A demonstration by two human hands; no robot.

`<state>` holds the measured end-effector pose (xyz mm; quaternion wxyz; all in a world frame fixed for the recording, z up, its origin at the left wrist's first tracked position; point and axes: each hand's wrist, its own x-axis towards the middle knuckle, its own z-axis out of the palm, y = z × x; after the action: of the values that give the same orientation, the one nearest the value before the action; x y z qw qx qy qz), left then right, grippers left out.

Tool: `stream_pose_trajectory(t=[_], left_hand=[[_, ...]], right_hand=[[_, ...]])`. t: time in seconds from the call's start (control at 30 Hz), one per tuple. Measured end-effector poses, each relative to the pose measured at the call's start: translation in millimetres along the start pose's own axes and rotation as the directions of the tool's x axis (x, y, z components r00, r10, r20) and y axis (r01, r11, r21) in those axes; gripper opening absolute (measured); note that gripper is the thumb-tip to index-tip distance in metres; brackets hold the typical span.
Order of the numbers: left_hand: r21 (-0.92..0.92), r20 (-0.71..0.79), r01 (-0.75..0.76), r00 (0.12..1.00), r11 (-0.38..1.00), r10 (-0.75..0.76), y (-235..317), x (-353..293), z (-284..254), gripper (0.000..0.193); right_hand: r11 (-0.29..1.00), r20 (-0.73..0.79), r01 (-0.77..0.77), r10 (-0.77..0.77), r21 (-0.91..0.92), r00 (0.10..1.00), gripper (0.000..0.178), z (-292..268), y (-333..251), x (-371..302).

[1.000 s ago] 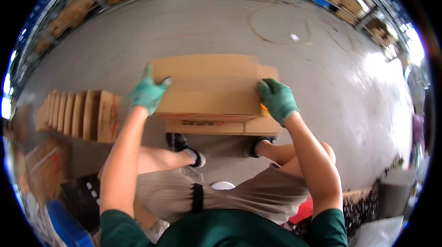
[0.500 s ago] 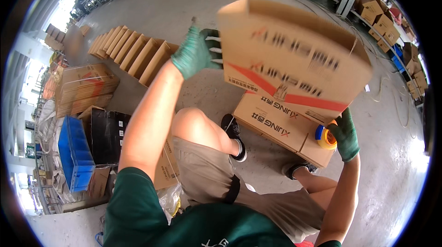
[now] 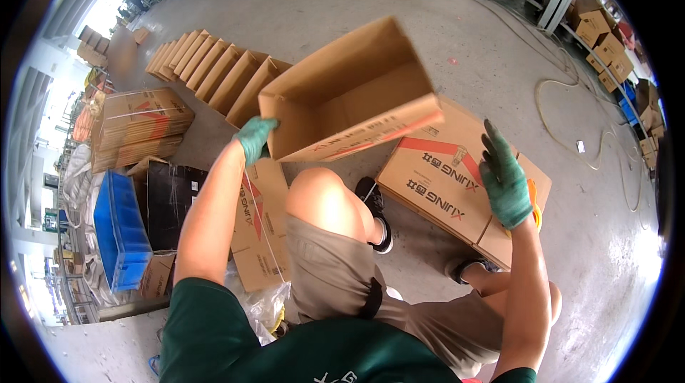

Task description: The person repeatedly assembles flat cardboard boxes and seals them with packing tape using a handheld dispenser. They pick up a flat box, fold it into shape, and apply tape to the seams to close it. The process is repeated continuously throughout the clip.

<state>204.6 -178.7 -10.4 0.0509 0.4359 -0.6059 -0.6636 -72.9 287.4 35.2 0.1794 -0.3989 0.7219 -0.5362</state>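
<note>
The open brown cardboard box with red print (image 3: 354,94) hangs tilted above the person's knee, its open side facing near and left, its near-left corner held up, just over the flat brown cardboard box with red stripe (image 3: 457,176) on the floor to the right.

Both hands, left hand (image 3: 255,138) and right hand (image 3: 505,176), wear green gloves; the open cardboard box (image 3: 353,94) is plain brown inside with red print outside, the flattened box (image 3: 457,176) brown with red stripe and dark lettering, the crate (image 3: 121,230) blue, the floor (image 3: 485,55) grey.
</note>
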Motion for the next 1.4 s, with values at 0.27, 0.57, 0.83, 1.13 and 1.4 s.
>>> stream_pose_trajectory(t=[0.27, 0.57, 0.83, 1.13, 1.4], left_hand=[[-0.505, -0.515, 0.105, 0.760, 0.857, -0.397, -162, 71, -40, 0.038], [0.698, -0.320, 0.162, 0.942, 0.697, 0.101, -167, 70, 66, 0.064], [0.880, -0.219, 0.186, 0.975, 0.438, 0.026, -176, 113, 7, 0.060], [0.983, -0.151, 0.150, 0.989, 0.102, 0.003, -203, 118, -40, 0.056], [0.821, 0.184, -0.299, 0.945, 0.487, 0.270, -25, 93, 78, 0.031]], right_hand=[[0.969, -0.086, -0.245, 0.241, -0.035, 0.967, 0.048, -35, 41, -43], [0.910, 0.069, -0.341, 0.366, -0.237, 0.928, 0.042, -34, 44, -69], [0.880, 0.061, -0.382, 0.414, -0.282, 0.908, 0.038, -28, 45, -77], [0.901, 0.050, -0.242, 0.277, -0.359, 0.959, 0.034, -33, 45, -78], [0.303, -0.363, -0.608, 0.582, -0.734, 0.728, 0.065, -70, 52, -101]])
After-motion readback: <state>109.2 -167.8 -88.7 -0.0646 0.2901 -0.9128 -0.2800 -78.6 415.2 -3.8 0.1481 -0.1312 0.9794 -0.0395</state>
